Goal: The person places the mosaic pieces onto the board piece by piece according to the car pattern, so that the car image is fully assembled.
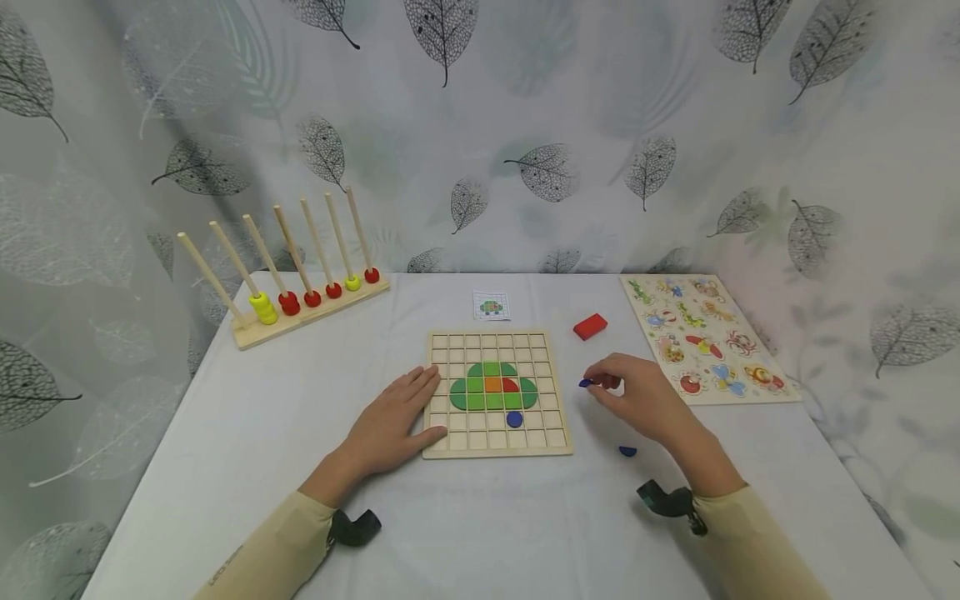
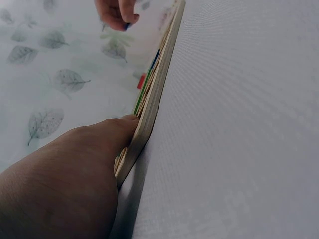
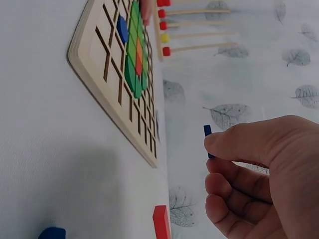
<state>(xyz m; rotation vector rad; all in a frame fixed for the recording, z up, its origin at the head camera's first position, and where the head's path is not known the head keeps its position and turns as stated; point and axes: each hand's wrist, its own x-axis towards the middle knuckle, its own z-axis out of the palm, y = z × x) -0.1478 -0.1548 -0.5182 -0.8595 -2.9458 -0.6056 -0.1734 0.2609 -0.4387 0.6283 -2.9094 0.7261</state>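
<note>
My right hand (image 1: 641, 396) pinches a small blue piece (image 3: 208, 130) between thumb and fingertips, above the table just right of the wooden grid board (image 1: 498, 337). Flat along the board's left edge rests my left hand (image 1: 393, 421), fingers extended and thumb touching the near left part. Green, orange and red pieces form a rounded shape (image 1: 476, 400) in the board's middle. Below it on the grid lies a round blue shape (image 1: 514, 419). A blue half-round piece (image 1: 627, 451) lies on the table under the right forearm.
A small pattern card (image 1: 491, 306) lies behind the board, and a red block (image 1: 590, 326) to its right. At the back left stands a peg rack (image 1: 315, 315) with red and yellow beads. A picture puzzle board (image 1: 708, 342) lies at the back right.
</note>
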